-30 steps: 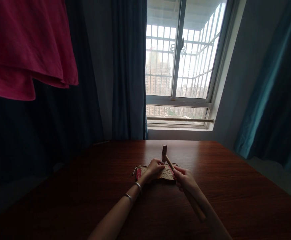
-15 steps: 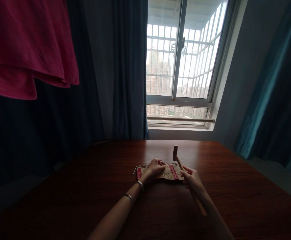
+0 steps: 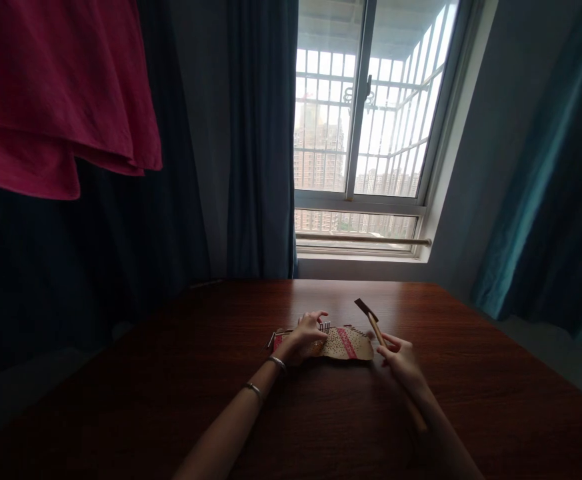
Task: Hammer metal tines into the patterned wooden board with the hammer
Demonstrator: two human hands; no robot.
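My right hand (image 3: 401,360) is wrapped round the wooden handle of a hammer (image 3: 377,328). The hammer's head is raised above the table, to the right of a tan, hole-dotted sheet with pink-red bands (image 3: 339,343). Over the left half of that sheet rests my left hand (image 3: 308,331), its thumb and fingers apart. Several thin metal pins, perhaps nails (image 3: 325,327), stand upright beside its fingertips. Two silver bracelets circle the left forearm. More thin dark pieces lie along the sheet's far right edge, too small to name.
The sheet lies on a glossy brown wooden table (image 3: 211,393). Behind the table are a barred window (image 3: 361,153) and a blue curtain (image 3: 261,147). A pink cloth (image 3: 61,93) hangs at upper left. A thin metal rod (image 3: 271,340) sticks out by the sheet's left end.
My left hand's fingers have spread away from the pins. My right hand has moved right with the hammer, whose head has turned and now stands clear of the sheet.
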